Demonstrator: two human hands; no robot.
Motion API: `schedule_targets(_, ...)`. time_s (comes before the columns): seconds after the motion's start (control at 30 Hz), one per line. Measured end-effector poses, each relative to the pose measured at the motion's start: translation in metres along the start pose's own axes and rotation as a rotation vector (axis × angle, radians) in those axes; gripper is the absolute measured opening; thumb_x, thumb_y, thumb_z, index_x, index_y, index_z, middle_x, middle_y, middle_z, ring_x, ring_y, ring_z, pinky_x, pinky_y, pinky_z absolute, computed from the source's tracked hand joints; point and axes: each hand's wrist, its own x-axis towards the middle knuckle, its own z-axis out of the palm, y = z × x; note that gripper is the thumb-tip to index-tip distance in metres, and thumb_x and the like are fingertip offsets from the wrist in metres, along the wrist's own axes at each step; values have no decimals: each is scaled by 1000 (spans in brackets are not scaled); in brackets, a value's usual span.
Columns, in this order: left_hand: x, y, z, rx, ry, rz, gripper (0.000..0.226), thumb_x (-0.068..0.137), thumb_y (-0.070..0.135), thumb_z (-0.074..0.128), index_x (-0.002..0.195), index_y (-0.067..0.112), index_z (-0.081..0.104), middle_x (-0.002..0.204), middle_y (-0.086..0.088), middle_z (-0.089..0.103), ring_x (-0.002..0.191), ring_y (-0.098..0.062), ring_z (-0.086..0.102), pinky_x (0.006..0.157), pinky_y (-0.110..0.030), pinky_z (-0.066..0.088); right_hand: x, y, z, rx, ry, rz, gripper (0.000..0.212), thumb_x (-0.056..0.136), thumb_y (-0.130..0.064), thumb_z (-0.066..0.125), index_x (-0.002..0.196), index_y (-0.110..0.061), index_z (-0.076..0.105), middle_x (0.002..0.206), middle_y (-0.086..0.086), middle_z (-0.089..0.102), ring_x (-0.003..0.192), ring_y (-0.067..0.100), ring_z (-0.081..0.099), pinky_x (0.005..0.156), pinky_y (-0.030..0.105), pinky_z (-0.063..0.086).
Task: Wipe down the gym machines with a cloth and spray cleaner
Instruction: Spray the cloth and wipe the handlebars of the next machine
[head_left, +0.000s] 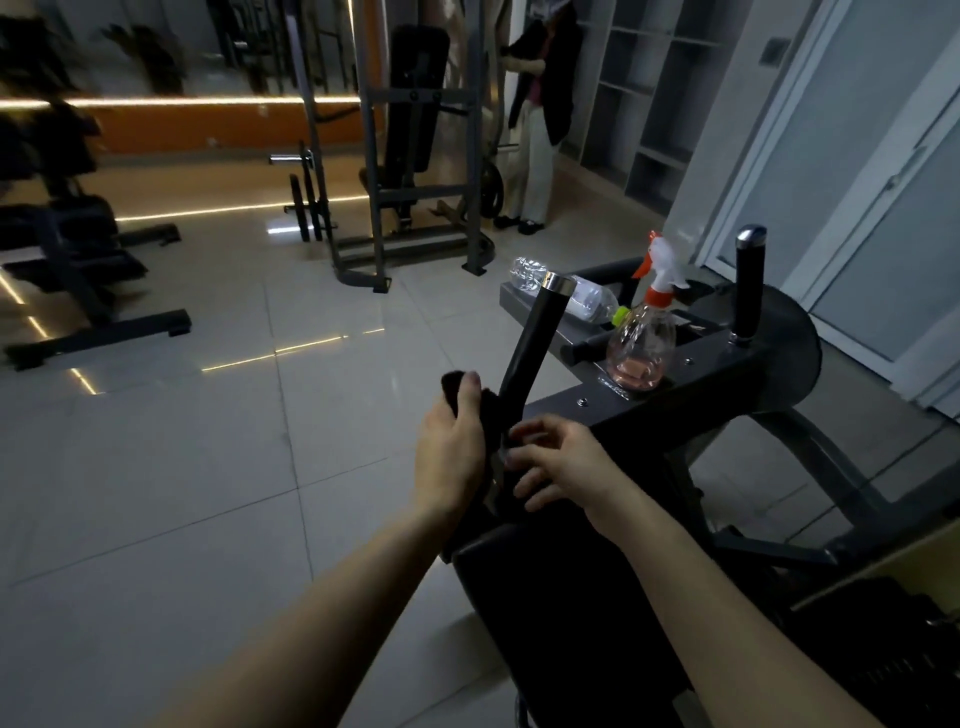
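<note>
A dark cloth is bunched around the base of the machine's black left handle, which has a chrome cap. My left hand grips the cloth against the handle from the left. My right hand holds the lower part of the cloth with curled fingers at the handle's base. A clear spray bottle with pink liquid and an orange-and-white trigger stands upright on the grey machine frame, to the right of the handle.
A clear plastic water bottle lies on its side on the frame behind the sprayer. A second black handle stands at the right. A black seat pad is below my hands. A person stands beside a weight rack.
</note>
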Motion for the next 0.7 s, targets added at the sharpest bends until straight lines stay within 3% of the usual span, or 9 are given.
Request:
schedule_targets(0.07,2,22,8,-340,-129,-220,47,95,47,54,113,5,61,92,-14,68,77,-29,68,62,-37,55,-5,-5,0,-101,-139,-46,26,91,-7,70,115,-6,60,78,8,70,53,21,62,44,29,50)
schedule_targets(0.1,0,31,9,-435,-193,-276,40,96,35,55,121,3,56,97,-15,67,78,-26,68,61,-33,55,-6,-10,-3,-145,-134,-89,21,91,-4,69,111,-3,62,66,5,67,49,20,60,43,29,46)
schedule_targets(0.17,-3,42,4,-391,-261,-229,28,95,12,55,123,7,52,105,-15,66,86,-23,68,66,-32,56,-9,-21,-15,-208,-62,-155,8,89,5,62,89,-1,67,49,-2,56,40,14,50,44,30,40)
schedule_targets(0.23,-1,48,-9,-174,-244,-53,26,94,3,61,117,16,56,112,-13,67,95,-23,70,77,-34,60,-11,-37,-34,-276,-25,-176,18,88,5,64,76,-8,70,52,-2,61,43,9,54,46,28,44)
schedule_targets(0.33,6,55,-26,-10,-89,184,17,90,16,75,102,13,63,100,-13,70,90,-24,73,78,-42,63,-11,-59,-59,-284,99,-272,15,87,2,69,85,-11,76,78,8,76,70,13,70,70,29,58)
schedule_targets(0.47,12,53,-14,-108,232,407,16,98,28,68,98,13,64,95,-12,69,88,-24,72,74,-41,63,4,-72,-48,-262,449,-538,22,86,-2,64,90,-22,73,82,-8,72,75,-3,67,70,12,50)
schedule_targets(0.53,23,47,6,-140,326,402,16,101,35,60,104,19,62,101,-7,66,95,-21,67,86,-48,60,18,-66,-33,-150,465,-572,15,88,-14,63,100,-20,69,98,-1,71,89,3,67,79,18,53)
schedule_targets(0.63,36,31,45,-65,144,363,44,100,49,47,125,16,61,120,-3,64,114,-16,61,105,-44,49,42,-47,-13,50,449,-523,13,93,-18,67,106,-18,62,103,2,69,90,6,68,81,19,54)
schedule_targets(0.7,38,11,61,40,4,395,55,98,61,38,125,18,59,118,0,65,110,-15,62,99,-43,49,53,-32,-6,64,445,-520,13,96,-17,65,107,-13,62,97,-3,70,85,5,68,82,15,51)
